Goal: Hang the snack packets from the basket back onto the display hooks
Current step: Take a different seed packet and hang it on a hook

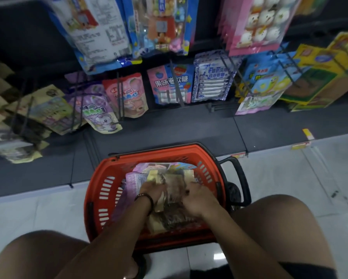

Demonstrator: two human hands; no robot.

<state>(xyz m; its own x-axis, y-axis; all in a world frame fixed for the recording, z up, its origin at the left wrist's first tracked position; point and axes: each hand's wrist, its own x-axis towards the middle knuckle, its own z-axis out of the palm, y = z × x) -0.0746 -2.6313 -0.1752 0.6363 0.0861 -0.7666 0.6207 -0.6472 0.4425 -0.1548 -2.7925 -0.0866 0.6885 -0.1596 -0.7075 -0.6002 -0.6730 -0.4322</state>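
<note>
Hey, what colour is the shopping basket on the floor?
Orange-red basket, with a black handle; seen in the head view.

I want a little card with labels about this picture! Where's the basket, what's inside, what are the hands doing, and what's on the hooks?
basket: orange basket on the floor, in front of the display
inside: tan packets on top, purple packet at the left
left hand: left hand in the basket, on the tan packets
right hand: right hand in the basket, on the tan packets
grip: too blurred to tell
hooks: display hooks with packets hanging, like the pink and blue packet
stage: no packet lifted out yet
</note>
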